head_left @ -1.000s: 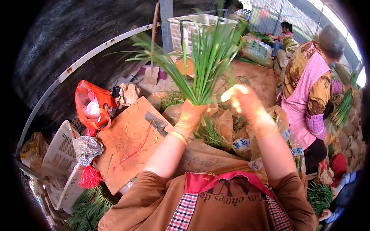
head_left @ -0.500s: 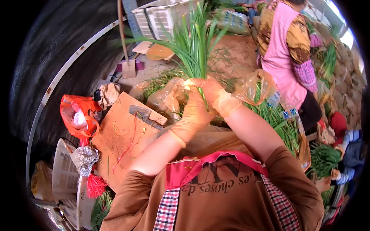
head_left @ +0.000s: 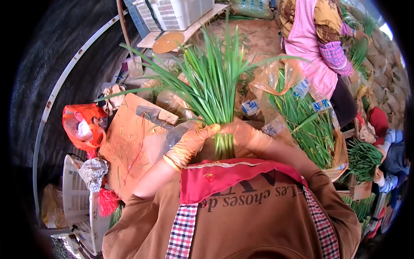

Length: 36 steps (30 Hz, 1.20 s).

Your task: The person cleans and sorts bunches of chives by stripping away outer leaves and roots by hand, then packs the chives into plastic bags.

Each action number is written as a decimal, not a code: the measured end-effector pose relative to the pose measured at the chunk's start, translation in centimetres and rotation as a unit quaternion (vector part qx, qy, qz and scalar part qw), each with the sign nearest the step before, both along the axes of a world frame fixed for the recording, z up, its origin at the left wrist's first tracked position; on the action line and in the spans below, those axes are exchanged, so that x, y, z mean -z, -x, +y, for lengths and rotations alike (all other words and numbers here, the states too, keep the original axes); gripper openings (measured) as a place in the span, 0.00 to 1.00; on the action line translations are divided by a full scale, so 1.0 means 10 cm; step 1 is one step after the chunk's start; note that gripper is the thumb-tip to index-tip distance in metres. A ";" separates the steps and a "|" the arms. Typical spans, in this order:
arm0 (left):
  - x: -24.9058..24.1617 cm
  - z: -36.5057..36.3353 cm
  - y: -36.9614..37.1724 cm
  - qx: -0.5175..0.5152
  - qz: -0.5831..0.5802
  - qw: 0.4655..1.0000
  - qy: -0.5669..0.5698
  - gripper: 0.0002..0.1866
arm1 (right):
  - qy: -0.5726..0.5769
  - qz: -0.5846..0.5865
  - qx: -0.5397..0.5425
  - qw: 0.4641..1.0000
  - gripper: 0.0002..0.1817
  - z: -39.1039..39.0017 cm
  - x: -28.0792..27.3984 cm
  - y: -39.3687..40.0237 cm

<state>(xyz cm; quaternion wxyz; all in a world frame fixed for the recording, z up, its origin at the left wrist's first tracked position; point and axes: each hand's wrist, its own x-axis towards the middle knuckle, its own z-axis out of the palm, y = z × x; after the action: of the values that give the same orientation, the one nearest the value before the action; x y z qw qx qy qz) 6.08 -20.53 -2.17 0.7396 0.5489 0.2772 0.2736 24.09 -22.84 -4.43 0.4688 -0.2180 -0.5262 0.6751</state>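
Note:
A bunch of green chives [head_left: 213,77] stands upright in front of my chest, its long leaves fanned out and its pale stalk ends pointing down. My left hand [head_left: 194,140], in an orange glove, is closed round the stalks from the left. From the right, my gloved right hand [head_left: 248,134] is closed on the same bunch; motion blurs its fingers slightly. To the left, a cleaver [head_left: 148,113] with a wooden handle lies on a brown board [head_left: 125,146]. At my right stands an open plastic bag of chives [head_left: 302,125].
An orange-red bag [head_left: 82,129] lies left of the board, above a white crate [head_left: 77,185]. Another white crate [head_left: 172,17] stands at the back. A co-worker in a pink apron [head_left: 304,52] is at the back right; another person's hands hold chives [head_left: 364,159] at far right.
Both hands have come down and closer to my chest with the bunch. Its leaves now spread wider, and the stalk ends show below my hands. The co-worker's arm has reached out to the right.

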 end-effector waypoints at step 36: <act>-0.12 -0.04 0.00 0.088 -0.026 0.987 0.132 0.11 | -0.119 -0.124 0.044 0.984 0.28 0.35 -0.73 -0.31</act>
<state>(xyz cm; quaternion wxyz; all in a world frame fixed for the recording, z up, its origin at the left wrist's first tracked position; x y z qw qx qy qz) 6.06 -20.95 -0.98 0.8338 0.4612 0.2419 0.1828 27.16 -19.33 2.83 0.4512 -0.2658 -0.6469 0.5544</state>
